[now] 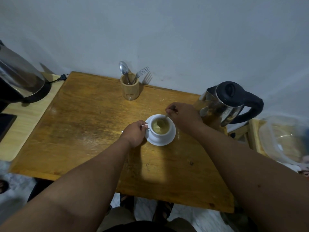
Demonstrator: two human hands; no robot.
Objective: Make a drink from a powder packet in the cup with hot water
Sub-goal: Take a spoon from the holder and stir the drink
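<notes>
A white cup stands on a white saucer in the middle of the wooden table. Pale greenish-brown liquid fills the cup. My left hand grips the cup's handle from the left. My right hand is just behind and right of the cup, pinching a metal spoon whose bowl dips into the drink. A steel electric kettle with a black lid and handle stands at the table's right edge, close behind my right wrist. No powder packet is in view.
A wooden holder with a spoon and a fork stands at the table's back edge by the wall. A second steel kettle sits on a lighter side table at left. A clear plastic container lies at right.
</notes>
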